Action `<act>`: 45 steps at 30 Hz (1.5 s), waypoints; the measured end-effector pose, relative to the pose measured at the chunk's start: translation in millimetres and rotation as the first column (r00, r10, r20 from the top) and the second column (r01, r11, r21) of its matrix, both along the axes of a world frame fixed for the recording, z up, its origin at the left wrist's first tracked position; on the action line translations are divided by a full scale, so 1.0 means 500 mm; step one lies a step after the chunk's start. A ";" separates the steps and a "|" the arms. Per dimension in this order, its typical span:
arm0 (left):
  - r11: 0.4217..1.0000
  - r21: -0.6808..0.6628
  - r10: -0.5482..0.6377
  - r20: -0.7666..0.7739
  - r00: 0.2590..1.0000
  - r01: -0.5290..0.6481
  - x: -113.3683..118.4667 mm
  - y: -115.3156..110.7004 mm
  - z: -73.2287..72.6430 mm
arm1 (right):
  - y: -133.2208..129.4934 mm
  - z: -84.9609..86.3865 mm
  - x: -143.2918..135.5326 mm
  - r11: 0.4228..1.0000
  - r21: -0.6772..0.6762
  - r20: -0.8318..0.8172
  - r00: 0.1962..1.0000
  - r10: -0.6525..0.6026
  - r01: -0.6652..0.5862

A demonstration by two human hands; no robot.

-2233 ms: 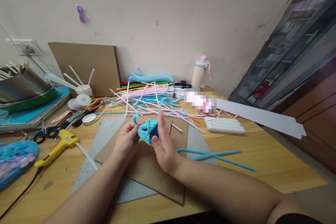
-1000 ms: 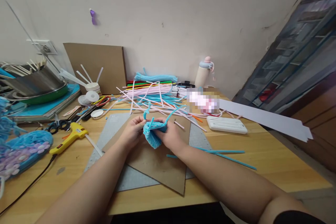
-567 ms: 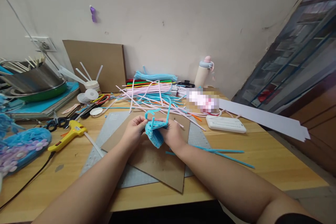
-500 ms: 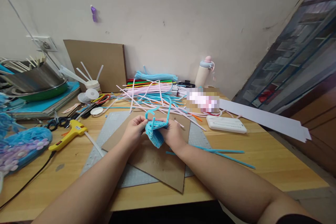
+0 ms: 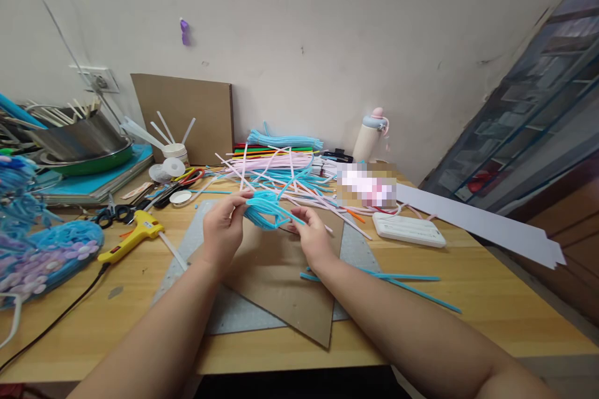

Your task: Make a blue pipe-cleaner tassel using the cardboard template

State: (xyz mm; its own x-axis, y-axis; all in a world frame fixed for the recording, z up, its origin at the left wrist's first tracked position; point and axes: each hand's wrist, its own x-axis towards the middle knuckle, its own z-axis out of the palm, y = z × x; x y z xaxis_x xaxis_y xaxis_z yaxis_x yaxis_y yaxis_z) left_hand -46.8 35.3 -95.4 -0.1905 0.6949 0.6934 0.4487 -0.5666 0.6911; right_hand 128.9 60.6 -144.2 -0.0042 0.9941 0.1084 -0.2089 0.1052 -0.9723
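Observation:
A blue pipe-cleaner piece (image 5: 266, 211), made of coiled or woven strands, is held up over a brown cardboard sheet (image 5: 281, 287). My left hand (image 5: 224, 224) pinches its left edge between thumb and fingers. On the other side, my right hand (image 5: 311, 234) grips a blue strand at the piece's right end. One loose strand sticks up from the top. Under the cardboard lies a grey cutting mat (image 5: 243, 317). Separate blue pipe cleaners (image 5: 416, 293) rest on the table to the right of my right hand.
Pink and blue pipe cleaners (image 5: 281, 165) are heaped behind. At left are a yellow glue gun (image 5: 133, 237), scissors (image 5: 112, 215), a metal bowl (image 5: 77, 134) and a flowered blue piece (image 5: 60, 259). At right are a white box (image 5: 409, 229) and a bottle (image 5: 367, 137).
The blue piece has been turned and raised slightly, showing its looped side. My hands have moved apart, and my right hand now pinches a strand at its right end. The view has shifted slightly.

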 end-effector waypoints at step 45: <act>0.517 -0.522 0.017 0.798 0.602 0.678 0.025 0.018 -0.019 | -0.035 0.039 0.003 0.933 0.054 -0.129 0.924 0.360 -0.356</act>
